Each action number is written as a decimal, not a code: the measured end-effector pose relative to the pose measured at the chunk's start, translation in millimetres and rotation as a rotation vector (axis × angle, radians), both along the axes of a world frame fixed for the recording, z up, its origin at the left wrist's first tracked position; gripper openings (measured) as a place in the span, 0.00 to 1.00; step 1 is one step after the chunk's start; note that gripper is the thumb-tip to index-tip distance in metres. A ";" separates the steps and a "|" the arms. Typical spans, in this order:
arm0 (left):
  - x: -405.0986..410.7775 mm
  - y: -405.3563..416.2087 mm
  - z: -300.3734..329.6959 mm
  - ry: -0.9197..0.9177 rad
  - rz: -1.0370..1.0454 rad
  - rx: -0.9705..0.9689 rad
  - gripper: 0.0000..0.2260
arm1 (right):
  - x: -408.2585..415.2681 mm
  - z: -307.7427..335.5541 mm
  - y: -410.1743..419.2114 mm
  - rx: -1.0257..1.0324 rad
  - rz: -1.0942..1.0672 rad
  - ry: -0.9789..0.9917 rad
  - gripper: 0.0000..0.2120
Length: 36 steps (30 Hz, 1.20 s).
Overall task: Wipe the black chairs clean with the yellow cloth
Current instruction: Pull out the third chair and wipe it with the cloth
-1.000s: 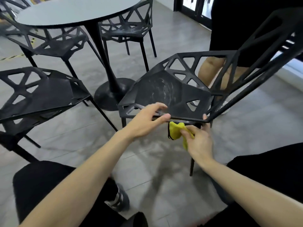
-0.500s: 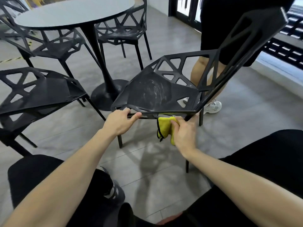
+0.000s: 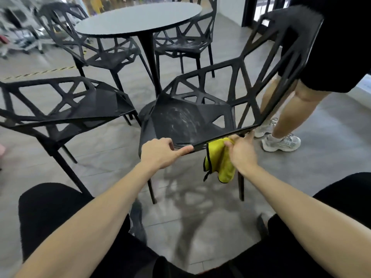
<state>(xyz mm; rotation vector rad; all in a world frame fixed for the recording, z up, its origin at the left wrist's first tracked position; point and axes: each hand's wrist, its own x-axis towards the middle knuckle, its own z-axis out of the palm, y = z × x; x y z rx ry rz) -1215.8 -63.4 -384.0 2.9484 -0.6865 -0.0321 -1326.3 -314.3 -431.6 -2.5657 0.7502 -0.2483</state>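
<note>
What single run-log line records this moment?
left hand: grips chair front edge | right hand: holds cloth at edge | seat: smudged

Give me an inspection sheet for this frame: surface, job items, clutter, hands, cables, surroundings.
Surface: grey tiled floor; near chair seat shows whitish smears.
Job's things: yellow cloth hangs below the near chair's front edge; three more black chairs around a round table.
Clutter: nothing seen.
Grippers: left hand grips the seat's front edge; right hand holds the cloth against that edge.
Cables: nothing seen.
Surroundings: another person's legs stand right of the chair; background blurred.
</note>
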 end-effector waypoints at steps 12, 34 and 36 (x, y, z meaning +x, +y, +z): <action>-2.8 -42.2 -7.8 0.368 -0.188 -0.354 0.21 | -42.1 80.6 -18.8 -0.144 0.569 0.329 0.10; 60.5 -5.5 -49.8 0.182 -0.038 -0.367 0.16 | -43.2 69.3 -3.4 -0.083 -0.508 -0.005 0.34; 77.5 13.9 -64.9 0.186 0.164 -0.403 0.20 | -38.9 69.4 18.5 -0.023 -0.441 0.093 0.35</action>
